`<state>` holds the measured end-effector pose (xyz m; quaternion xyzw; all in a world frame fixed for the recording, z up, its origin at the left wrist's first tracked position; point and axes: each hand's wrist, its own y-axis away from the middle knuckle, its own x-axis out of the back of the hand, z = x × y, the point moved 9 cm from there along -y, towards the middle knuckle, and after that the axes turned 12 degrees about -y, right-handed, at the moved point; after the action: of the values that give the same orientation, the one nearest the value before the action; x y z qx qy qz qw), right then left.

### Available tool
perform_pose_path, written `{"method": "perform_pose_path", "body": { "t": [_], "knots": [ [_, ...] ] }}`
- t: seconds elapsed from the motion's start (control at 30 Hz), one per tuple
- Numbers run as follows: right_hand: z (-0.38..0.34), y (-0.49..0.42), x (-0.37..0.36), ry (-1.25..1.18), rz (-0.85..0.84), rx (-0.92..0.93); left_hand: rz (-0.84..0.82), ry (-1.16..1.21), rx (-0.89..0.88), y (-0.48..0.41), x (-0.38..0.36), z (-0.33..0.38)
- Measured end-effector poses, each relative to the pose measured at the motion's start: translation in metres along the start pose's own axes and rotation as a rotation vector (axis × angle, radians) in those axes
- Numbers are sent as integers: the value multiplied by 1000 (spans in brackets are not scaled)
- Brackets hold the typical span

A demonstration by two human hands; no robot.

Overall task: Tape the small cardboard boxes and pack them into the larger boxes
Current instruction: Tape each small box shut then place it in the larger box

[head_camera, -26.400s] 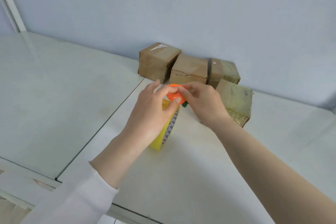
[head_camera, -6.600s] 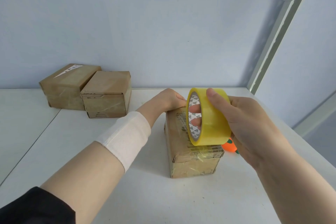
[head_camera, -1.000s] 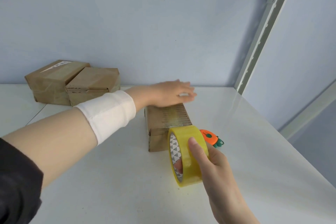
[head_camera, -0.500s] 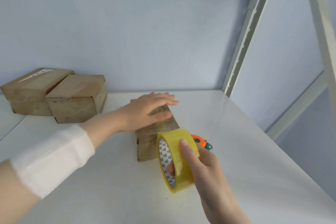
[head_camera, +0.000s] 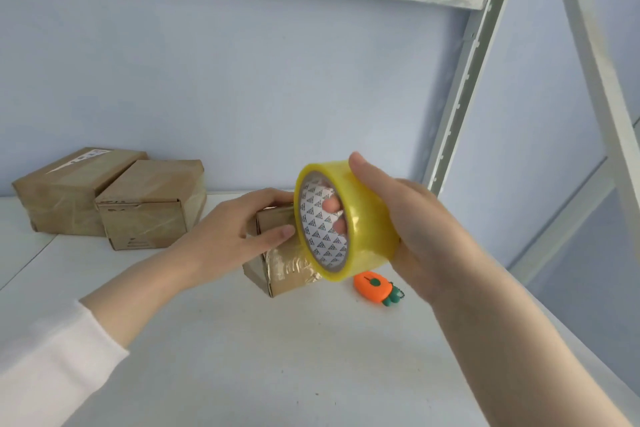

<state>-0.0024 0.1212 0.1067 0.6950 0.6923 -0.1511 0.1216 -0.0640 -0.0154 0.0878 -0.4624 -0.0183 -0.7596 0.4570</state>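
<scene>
- The right hand (head_camera: 412,229) clasps the yellow tape roll (head_camera: 346,218), thumb on the outer band, fingers curled through the core; the left hand (head_camera: 239,236) wraps the small box (head_camera: 287,263), thumb on its near side, fingers over the top
- The small box sits on the counter (head_camera: 277,357) partly behind the tape roll; it looks light and stiff, its taped faces probably slick, so the bare cardboard edges seem the best hold
- Two more boxes (head_camera: 149,204) stand well left of the tape roll; an orange carrot-shaped cutter (head_camera: 374,288) lies just below it
- The core shows small triangle marks; the white label on the far-left box is unreadable
</scene>
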Motion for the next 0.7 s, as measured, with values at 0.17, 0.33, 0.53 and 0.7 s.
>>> {"method": "perform_pose_path", "body": {
  "t": [0.17,0.33,0.53,0.7],
  "knots": [
    [-13,-23,-18,-29,-95,-28,148,233,116,-3,3,-16],
    [-13,-43,-42,32,-256,-3,325,357,358,-13,12,-46],
    [3,-66,-38,214,-284,178,291,370,435,-28,17,-66],
    [12,-85,-35,333,-135,279,270,451,560,-36,13,-88]
  ]
}}
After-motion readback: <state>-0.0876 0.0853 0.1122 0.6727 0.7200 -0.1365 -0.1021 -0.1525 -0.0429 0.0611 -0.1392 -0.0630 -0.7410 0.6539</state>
